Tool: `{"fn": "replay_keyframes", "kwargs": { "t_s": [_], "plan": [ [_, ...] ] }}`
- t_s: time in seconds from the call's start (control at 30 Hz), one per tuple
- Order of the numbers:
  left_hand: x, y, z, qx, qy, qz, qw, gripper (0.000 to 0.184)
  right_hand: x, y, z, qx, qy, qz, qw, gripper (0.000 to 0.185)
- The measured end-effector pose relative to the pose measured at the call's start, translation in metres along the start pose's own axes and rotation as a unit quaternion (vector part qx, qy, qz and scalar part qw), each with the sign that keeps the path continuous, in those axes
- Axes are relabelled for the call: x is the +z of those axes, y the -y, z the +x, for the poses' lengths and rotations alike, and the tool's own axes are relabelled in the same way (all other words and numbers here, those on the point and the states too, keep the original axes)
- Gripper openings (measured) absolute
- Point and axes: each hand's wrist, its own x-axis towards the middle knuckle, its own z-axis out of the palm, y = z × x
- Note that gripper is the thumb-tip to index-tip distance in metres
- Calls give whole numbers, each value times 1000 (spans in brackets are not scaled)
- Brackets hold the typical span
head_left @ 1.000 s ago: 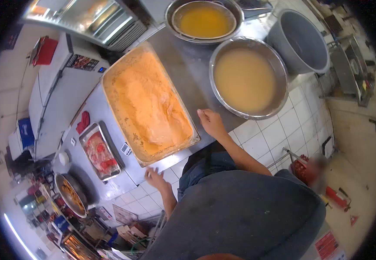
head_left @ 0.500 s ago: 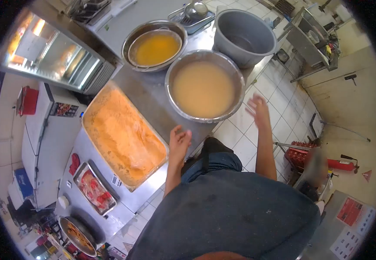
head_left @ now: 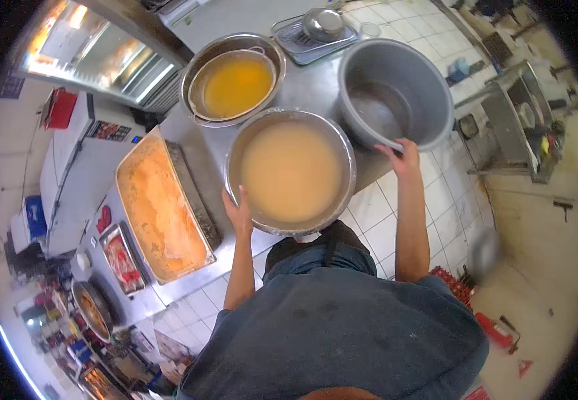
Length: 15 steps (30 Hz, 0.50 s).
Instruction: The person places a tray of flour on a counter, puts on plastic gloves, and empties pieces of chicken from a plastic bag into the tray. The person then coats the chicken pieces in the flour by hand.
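Observation:
A wide metal bowl point(head_left: 350, 179) of cloudy beige liquid stands at the table's near edge. My left hand point(head_left: 238, 212) is on its left rim, thumb on the inner side and fingers outside. To the right, my right hand point(head_left: 403, 159) grips the near rim of a deep grey tub point(head_left: 395, 97), which is tilted slightly toward me. Only its bare, stained inside shows. Behind the bowl, a smaller bowl or strainer with yellow-orange liquid point(head_left: 239, 83) sits inside a larger metal bowl point(head_left: 187, 93).
A deep rectangular pan point(head_left: 207, 230) of orange powdery coating is on the left, beside a small metal tray with red and white pieces point(head_left: 123, 261). A tray point(head_left: 295, 47) with an upturned metal bowl point(head_left: 323, 25) stands at the back. A lit display cabinet point(head_left: 99, 53) is far left.
Both hands were free in the air. The left has come onto the metal bowl's rim, the right onto the grey tub's rim. My view has shifted, and the tub now appears nearer.

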Motion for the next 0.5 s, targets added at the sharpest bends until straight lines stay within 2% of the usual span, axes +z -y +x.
{"fn": "replay_keyframes", "kwargs": {
  "t_s": [0.07,0.13,0.23,0.3,0.43,0.5],
  "plan": [
    [6,-4,-4,-6,-31,40,999,68,26,32,-49,22,-49,47,997,13],
    [16,-6,-16,-11,-53,60,997,67,-34,39,-31,2,-10,-19,1000,10],
    [36,-8,-28,-7,-83,65,994,68,-78,65,-35,34,-85,50,995,8],
    [46,-6,-29,1,-97,79,992,67,-97,78,-51,21,-102,41,994,8],
    [68,-15,-29,-2,-78,22,997,66,-123,95,-82,26,-137,43,989,14],
    [86,-24,-31,-18,-97,13,995,65,-131,100,-100,-10,-167,36,985,16]
  ]
}}
